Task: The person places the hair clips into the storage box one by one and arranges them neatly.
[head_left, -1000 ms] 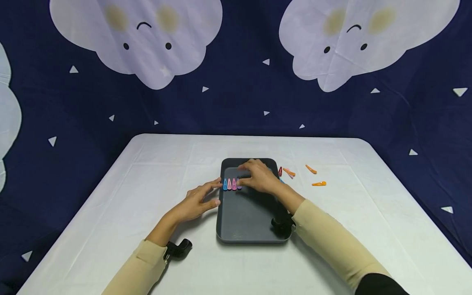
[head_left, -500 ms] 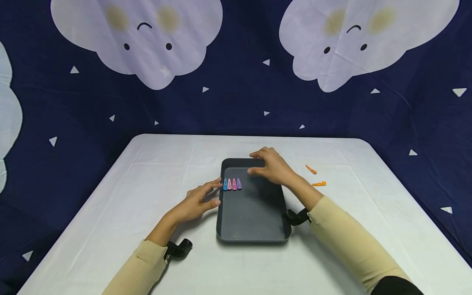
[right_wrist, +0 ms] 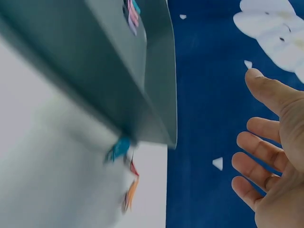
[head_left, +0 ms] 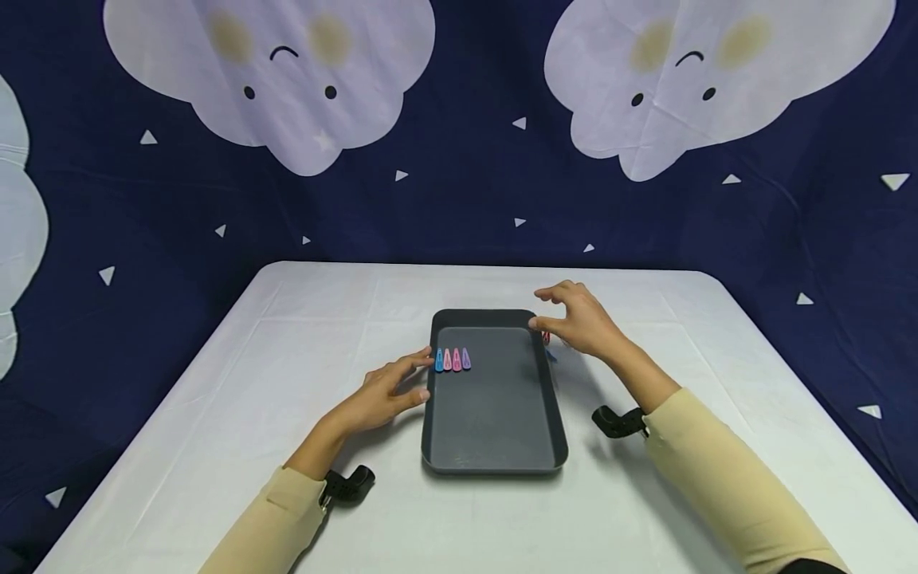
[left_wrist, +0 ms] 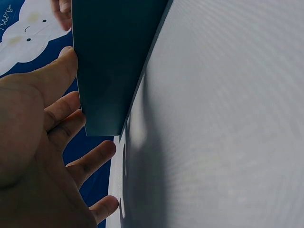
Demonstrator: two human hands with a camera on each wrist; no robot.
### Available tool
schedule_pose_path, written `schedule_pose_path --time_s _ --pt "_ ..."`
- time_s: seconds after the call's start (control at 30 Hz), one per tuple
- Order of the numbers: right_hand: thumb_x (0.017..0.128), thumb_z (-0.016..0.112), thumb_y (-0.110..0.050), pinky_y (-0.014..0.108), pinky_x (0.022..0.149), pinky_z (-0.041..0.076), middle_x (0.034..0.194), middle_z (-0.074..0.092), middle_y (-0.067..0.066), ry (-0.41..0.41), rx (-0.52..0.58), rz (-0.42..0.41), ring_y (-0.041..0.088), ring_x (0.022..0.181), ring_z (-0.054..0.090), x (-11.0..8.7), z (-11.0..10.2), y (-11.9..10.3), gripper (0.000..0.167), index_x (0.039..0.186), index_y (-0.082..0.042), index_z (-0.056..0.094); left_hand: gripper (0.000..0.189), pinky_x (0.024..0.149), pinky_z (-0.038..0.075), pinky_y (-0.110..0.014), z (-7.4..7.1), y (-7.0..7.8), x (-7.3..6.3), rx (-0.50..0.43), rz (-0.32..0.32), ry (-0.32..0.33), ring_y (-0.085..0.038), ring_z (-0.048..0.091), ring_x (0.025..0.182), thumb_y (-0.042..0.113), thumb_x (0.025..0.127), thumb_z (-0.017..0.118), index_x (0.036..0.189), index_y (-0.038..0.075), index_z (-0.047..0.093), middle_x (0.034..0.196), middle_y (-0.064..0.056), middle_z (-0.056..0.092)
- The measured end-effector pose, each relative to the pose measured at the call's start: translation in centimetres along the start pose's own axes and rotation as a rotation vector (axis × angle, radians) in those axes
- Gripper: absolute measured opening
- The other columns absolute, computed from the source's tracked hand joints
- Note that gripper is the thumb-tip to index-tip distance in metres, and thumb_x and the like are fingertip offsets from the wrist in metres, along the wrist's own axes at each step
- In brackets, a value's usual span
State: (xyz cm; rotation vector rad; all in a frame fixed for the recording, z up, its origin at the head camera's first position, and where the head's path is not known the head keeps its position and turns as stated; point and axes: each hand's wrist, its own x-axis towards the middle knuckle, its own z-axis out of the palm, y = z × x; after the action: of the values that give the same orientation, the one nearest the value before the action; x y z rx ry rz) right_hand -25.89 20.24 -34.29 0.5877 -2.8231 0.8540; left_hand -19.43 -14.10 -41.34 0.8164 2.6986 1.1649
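A dark grey tray [head_left: 495, 414] lies on the table with a row of snap hair clips near its left wall: a blue clip [head_left: 439, 360], a light pink clip [head_left: 448, 360], a pink clip [head_left: 457, 360] and a purple clip [head_left: 466, 359]. My left hand [head_left: 387, 392] touches the tray's left rim with thumb and fingertips, fingers loosely spread. Above the tray's far right corner, my right hand [head_left: 584, 320] hovers with thumb and fingers apart, holding nothing. Below it, partly hidden, are a red clip [head_left: 546, 338] and a blue clip [head_left: 551, 356].
An orange clip [right_wrist: 130, 195] lies outside the tray in the right wrist view, blurred. A white cloth [head_left: 287, 335] covers the table. Behind it hangs a dark blue backdrop [head_left: 459, 199] with clouds.
My right hand has let go of the purple clip, now in the row, and moved right, out past the tray's far right corner, covering the orange clips. The left hand stays put.
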Motion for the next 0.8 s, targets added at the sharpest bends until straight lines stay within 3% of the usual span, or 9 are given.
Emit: schedule_pose_path --time_s 0.23,0.8 --pt "0.082 0.073 -0.034 0.050 0.090 0.039 0.121 0.058 0.014 0.047 -0.034 0.039 0.032 0.110 0.050 -1.1 -1.1 2.7 0.053 0.126 -0.008 0.059 0.052 0.106 0.018 -0.060 0.0 0.0 0.0 -0.008 -0.004 -0.005 -0.032 0.030 0.142 0.035 0.092 0.059 0.137 0.015 0.044 0.156 -0.002 0.029" --pt "0.088 0.064 -0.043 0.054 0.089 0.038 0.124 0.054 0.021 0.035 -0.086 0.179 0.039 0.114 0.047 -3.0 -2.9 9.4 0.058 0.129 -0.003 0.054 0.051 0.107 0.018 -0.062 -0.1 0.3 -0.1 -0.001 0.004 -0.002 -0.033 0.028 0.143 0.034 0.092 0.059 0.137 0.015 0.044 0.156 -0.003 0.030"
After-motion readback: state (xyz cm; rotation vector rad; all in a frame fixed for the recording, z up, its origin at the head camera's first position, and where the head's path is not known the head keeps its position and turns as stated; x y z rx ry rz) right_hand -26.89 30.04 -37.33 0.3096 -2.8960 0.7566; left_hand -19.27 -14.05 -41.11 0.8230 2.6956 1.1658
